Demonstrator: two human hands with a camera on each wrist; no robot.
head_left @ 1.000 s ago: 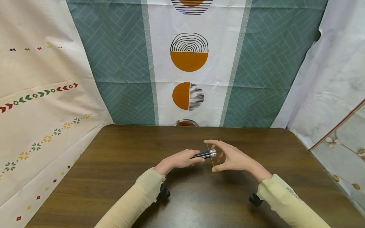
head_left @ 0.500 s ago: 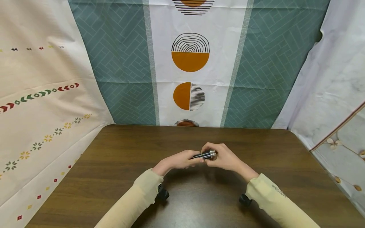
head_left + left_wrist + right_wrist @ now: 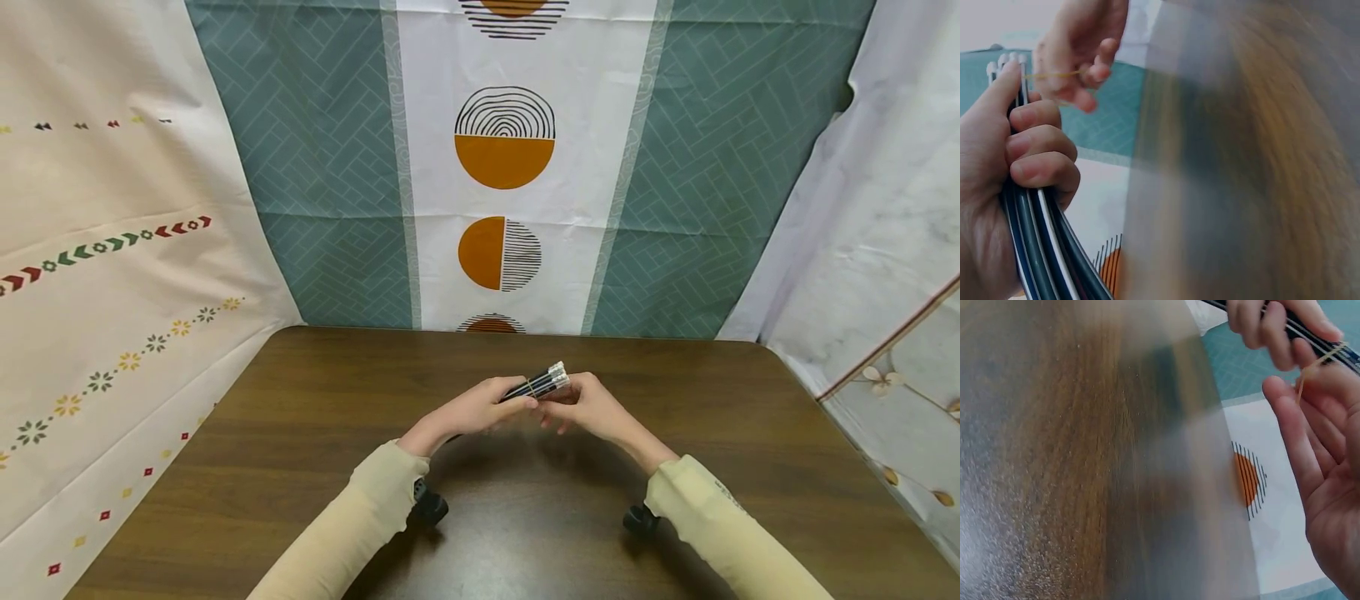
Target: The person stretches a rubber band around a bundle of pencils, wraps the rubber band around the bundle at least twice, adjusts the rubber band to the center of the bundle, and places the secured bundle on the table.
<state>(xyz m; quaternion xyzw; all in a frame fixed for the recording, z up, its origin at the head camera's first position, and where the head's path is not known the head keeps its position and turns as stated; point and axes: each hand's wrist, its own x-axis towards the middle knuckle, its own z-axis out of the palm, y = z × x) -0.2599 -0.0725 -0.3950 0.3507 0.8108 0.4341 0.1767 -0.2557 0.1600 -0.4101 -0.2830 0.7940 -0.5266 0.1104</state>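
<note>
Head view: the left hand (image 3: 474, 410) grips a bundle of dark, pencil-like sticks (image 3: 538, 384) above the worktop (image 3: 337, 400), white ends (image 3: 559, 374) angled up; the right hand (image 3: 594, 410) sits just beside those ends, fingers bent. Change noted: a second ago the right hand held the rubber band (image 3: 530, 387) spread wide about the end; now the bundle is tipped higher and the band lies across the sticks by the left thumb. My reading: wrapping is under way, not finished. Lettering (image 3: 729, 494) on the right sleeve (image 3: 738, 529) is too small to read. Left wrist view: left fingers curled firmly round the sticks; a taut strand runs from bundle to right hand, so the band is not wholly released. Right wrist view: the strand is caught on the right hand's bent fingers; I can read no brand on the sticks.
</note>
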